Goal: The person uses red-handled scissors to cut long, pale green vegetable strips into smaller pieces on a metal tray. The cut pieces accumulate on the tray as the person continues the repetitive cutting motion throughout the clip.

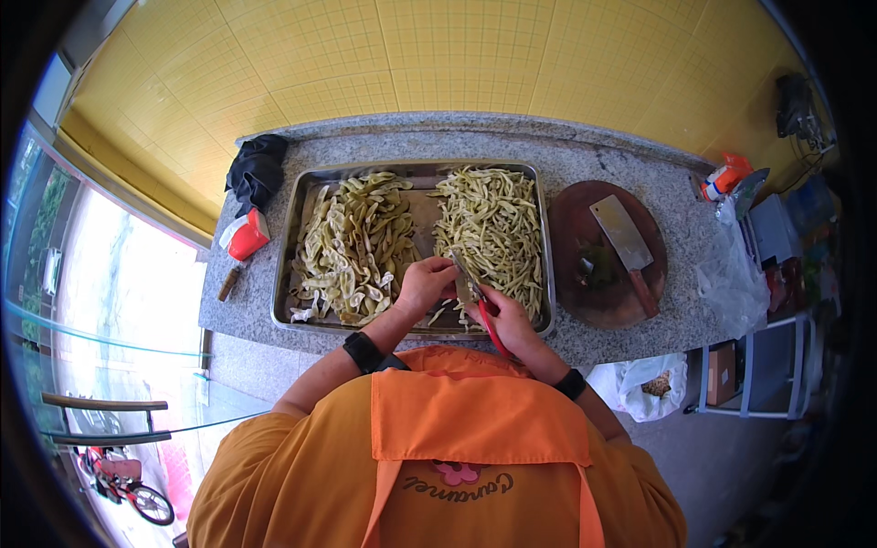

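Over the front of a metal tray point(546, 253), my left hand point(426, 282) pinches a pale green piece point(464, 290), apparently a flat bean pod. Red-handled scissors point(490, 323) are in my right hand point(510, 322), their blades up against that piece. Fingers partly hide where blades and piece meet. Broad, flattened pods point(356, 240), some split or pale inside, fill the tray's left side. On its right lies a heap of thin cut strips point(490, 229), just beyond my right hand. A few loose strips lie on the tray floor below my hands.
Right of the tray, a round chopping board point(572, 212) bears a cleaver point(622, 231) and dark green scraps point(597, 266). A clear plastic bag point(733, 284) sits farther right. Leftward are a red tissue pack point(248, 235), black cloth point(257, 171) and a short wooden handle point(229, 283).
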`<state>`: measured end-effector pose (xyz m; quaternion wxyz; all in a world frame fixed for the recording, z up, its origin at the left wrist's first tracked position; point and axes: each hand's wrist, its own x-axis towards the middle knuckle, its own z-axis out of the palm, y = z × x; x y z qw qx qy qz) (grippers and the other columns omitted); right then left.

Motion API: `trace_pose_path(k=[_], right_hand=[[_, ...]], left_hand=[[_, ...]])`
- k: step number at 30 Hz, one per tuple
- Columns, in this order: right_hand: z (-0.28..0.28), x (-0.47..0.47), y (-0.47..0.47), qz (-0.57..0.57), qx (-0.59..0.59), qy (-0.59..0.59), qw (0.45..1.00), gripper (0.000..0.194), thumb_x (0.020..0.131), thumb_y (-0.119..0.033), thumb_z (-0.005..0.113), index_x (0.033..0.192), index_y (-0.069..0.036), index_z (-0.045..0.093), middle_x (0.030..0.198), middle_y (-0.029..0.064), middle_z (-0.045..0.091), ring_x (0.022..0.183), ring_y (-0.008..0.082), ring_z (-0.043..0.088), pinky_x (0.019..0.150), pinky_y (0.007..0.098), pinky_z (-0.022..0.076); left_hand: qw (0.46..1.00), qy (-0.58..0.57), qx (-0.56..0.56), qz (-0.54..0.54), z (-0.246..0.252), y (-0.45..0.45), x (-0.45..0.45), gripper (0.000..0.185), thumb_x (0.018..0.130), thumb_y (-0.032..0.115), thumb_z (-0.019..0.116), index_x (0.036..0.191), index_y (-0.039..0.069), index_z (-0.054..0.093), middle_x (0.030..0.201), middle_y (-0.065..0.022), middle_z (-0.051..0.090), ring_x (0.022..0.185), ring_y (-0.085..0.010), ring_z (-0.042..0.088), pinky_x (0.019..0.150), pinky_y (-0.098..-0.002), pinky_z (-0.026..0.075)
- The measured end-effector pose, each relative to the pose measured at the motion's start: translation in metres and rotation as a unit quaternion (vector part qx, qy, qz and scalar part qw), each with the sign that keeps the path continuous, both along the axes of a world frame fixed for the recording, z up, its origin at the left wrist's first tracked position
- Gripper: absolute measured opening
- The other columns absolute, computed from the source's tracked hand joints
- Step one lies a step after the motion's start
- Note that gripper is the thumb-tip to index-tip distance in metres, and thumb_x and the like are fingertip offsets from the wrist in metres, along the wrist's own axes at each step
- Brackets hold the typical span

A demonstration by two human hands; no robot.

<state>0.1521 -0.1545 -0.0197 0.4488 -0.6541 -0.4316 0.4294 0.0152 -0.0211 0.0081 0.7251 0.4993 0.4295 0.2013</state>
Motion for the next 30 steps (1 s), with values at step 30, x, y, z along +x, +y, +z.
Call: trace_pose_path(k=[30], right_hand=[[0.016,0.012,0.001,-0.027,-0.079,0.196,0.977,0.035,0.09,-0.023,0.068,0.114,0.001,0.061,0.077,-0.0051,0.057,0.062,0.0023,0.048,0.051,0.0176,0.0385]], left_hand=[[0.996,0.04,0.005,-0.079,0.006,0.003,0.003,0.022,0.088,0.016,0.065,0.1,-0.003,0.065,0.077,-0.0038,0.065,0.063,-0.0094,0.059,0.056,-0.0214,0.046]])
